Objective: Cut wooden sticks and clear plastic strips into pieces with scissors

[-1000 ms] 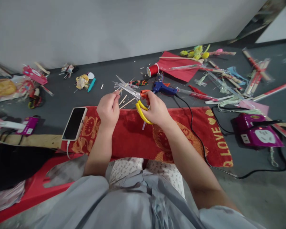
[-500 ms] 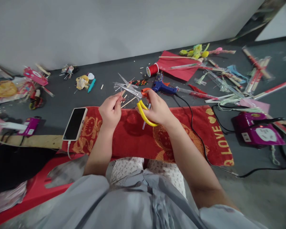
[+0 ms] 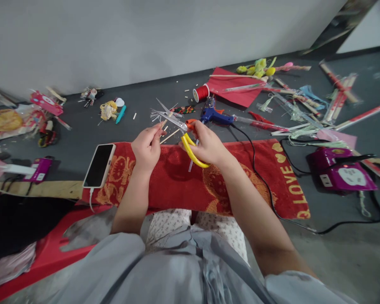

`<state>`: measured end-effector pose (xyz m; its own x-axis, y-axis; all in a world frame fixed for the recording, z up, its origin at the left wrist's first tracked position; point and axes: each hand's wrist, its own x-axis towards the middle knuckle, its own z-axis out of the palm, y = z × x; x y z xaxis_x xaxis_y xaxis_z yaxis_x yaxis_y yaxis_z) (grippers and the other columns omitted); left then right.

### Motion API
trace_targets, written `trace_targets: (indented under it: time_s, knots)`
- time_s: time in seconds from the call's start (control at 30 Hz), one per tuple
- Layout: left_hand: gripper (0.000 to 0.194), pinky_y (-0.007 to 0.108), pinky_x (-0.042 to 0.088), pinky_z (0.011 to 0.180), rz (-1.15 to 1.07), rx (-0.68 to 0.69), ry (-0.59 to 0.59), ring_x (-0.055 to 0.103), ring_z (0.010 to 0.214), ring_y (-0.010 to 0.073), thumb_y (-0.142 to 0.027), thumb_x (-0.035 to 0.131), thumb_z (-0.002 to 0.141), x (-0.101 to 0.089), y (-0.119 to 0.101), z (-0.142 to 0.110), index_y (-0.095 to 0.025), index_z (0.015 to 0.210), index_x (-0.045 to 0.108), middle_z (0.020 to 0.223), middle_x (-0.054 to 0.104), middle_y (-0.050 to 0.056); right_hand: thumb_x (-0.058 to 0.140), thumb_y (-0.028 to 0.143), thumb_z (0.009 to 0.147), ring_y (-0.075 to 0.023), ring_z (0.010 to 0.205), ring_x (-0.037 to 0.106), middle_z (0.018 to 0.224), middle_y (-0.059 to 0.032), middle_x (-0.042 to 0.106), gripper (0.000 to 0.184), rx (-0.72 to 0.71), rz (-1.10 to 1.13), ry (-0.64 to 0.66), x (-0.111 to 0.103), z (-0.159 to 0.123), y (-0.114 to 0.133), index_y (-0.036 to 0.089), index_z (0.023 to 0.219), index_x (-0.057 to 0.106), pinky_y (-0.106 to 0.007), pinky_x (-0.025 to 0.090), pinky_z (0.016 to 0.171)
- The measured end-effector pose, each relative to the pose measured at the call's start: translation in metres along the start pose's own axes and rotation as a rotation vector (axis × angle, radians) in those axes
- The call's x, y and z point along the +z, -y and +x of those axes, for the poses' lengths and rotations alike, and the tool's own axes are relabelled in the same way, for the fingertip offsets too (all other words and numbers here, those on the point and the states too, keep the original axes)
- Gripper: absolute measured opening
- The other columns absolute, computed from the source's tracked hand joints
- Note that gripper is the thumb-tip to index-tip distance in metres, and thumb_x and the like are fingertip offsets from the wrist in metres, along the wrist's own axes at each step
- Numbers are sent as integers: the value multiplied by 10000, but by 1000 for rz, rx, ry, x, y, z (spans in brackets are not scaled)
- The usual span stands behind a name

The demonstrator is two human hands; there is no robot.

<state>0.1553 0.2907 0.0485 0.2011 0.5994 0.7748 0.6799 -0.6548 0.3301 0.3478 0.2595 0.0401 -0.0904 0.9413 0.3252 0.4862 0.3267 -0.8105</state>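
Note:
My right hand (image 3: 209, 144) is closed round the yellow and orange handles of a pair of scissors (image 3: 178, 122). The blades point away to the left and stand apart, with the end of a thin wooden stick (image 3: 164, 123) between them. My left hand (image 3: 147, 145) pinches that stick just in front of the blades; most of it is hidden in the fingers. Both hands are above a red towel (image 3: 174, 185). Under and beyond the blades lie short cut stick pieces and a bunch of thin white strands. A clear glue stick (image 3: 190, 165) shows below the right hand.
A blue glue gun (image 3: 217, 117) lies beyond my right hand, its black cord crossing the towel. Near it are a red thread spool (image 3: 201, 93) and red paper (image 3: 240, 95). A phone (image 3: 99, 165) lies left, a purple power block (image 3: 342, 171) right. Part of another person shows at far left.
The view has shifted very slightly. Both hands, the scissors and the stick hold nearly the same pose, with the blades still apart around the stick.

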Motion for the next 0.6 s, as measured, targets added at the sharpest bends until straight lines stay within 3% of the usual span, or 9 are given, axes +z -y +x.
trace_targets:
  time_s: [0.33, 0.6]
  knots:
    - [304, 265, 547, 737, 15, 23, -4, 702, 751, 131, -365, 447, 961, 1, 0, 0, -202, 1000, 701, 799, 745, 36, 588, 513, 749, -240, 942, 594, 1064, -113, 647, 436, 1, -3, 3, 0, 0, 0, 202, 1042, 504, -394, 449, 822]
    - [300, 271, 542, 757, 35, 16, 33, 694, 764, 139, -364, 444, 961, 2, 3, -2, -213, 979, 703, 785, 738, 34, 570, 458, 769, -216, 816, 597, 956, -106, 660, 349, 46, -81, 26, 1, 0, 0, 182, 978, 531, -344, 432, 750]
